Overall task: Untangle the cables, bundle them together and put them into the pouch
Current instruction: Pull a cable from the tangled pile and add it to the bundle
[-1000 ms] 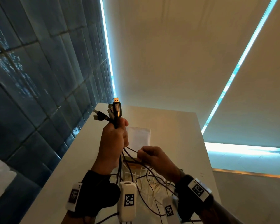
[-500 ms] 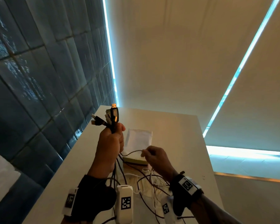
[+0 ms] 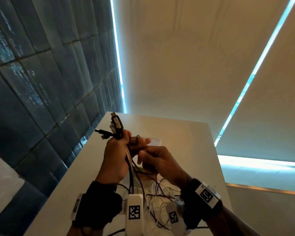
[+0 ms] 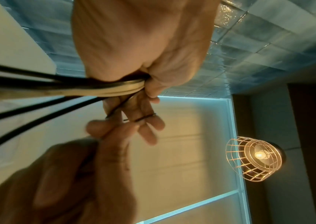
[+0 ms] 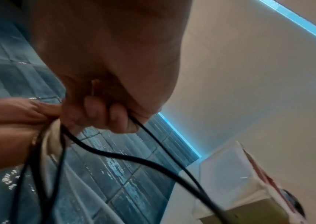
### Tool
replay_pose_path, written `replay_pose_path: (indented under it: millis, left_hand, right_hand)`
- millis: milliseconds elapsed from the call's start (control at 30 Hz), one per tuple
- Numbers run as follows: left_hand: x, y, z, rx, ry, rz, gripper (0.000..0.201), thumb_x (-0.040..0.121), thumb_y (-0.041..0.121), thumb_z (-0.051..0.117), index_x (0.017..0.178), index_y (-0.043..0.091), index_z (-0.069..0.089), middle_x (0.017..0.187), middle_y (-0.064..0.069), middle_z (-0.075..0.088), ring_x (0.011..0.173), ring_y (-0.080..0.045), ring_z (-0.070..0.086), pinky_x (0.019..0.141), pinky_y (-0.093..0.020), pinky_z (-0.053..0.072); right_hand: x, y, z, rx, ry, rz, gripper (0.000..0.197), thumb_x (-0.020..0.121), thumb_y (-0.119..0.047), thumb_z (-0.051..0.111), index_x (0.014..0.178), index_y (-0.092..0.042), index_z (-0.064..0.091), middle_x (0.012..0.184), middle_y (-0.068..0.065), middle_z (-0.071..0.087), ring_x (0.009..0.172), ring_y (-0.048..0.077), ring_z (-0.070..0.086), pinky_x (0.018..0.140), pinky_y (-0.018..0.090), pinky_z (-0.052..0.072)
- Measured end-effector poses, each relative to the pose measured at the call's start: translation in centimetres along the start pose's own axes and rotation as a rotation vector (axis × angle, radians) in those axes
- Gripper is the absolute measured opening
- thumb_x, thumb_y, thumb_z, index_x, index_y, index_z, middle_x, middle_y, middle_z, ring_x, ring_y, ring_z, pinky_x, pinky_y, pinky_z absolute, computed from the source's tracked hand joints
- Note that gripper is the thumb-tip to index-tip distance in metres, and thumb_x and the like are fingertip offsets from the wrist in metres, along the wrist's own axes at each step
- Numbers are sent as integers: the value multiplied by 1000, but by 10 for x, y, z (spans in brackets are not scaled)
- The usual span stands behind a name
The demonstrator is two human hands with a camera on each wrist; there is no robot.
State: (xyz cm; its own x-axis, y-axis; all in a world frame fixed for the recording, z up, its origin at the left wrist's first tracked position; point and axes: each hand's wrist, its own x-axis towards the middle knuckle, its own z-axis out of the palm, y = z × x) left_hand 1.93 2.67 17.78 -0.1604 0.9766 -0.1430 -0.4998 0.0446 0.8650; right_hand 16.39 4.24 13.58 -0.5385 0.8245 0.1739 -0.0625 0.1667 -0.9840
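My left hand (image 3: 124,142) grips a bundle of black and white cables (image 3: 129,160) in the air, with their plugs (image 3: 116,124) sticking up above the fist. Two of its fingers (image 4: 147,121) stretch out straight with a thin dark cable (image 4: 143,118) looped over them. My right hand (image 3: 144,155) is pressed close against the left and pinches a thin black cable (image 5: 153,136) in its curled fingers. The loose cable ends (image 3: 158,193) hang in a tangle onto the white table (image 3: 186,133). The pale translucent pouch (image 5: 228,168) lies on the table, mostly hidden behind my hands in the head view.
A dark blue tiled wall (image 3: 41,82) runs along the table's left edge. Pale blinds (image 3: 186,57) with bright gaps stand behind the table. A wire-caged lamp (image 4: 255,159) hangs overhead. A flat tan box (image 5: 249,212) lies under the pouch.
My right hand has come up from the hanging cables to meet the left hand. The left fingers have straightened, and a thin cable now loops over them.
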Motion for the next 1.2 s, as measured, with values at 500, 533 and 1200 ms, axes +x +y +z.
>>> replay_pose_path:
  millis: [500, 533, 1200]
  left_hand:
    - [-3, 18, -6, 53, -51, 105, 32, 102, 20, 37, 72, 16, 48, 47, 7, 31, 38, -5, 21, 40, -22, 15]
    - [-3, 20, -6, 55, -55, 110, 32, 102, 20, 37, 72, 16, 48, 46, 7, 32, 38, -5, 22, 39, -22, 15]
    - [9, 13, -16, 223, 99, 83, 28, 103, 20, 37, 77, 16, 47, 51, 3, 48, 37, -6, 27, 37, -19, 22]
  right_hand:
    - [-10, 106, -14, -218, 201, 255, 34, 97, -16, 53, 64, -14, 57, 60, -9, 50, 57, 3, 44, 60, 19, 38]
    - [-9, 114, -13, -235, 208, 275, 36, 97, -17, 53, 61, -19, 56, 59, -11, 50, 57, 4, 43, 61, 21, 37]
    - [15, 67, -11, 4, 527, 264, 14, 90, -12, 63, 79, -3, 66, 54, -5, 52, 47, 8, 42, 43, 19, 33]
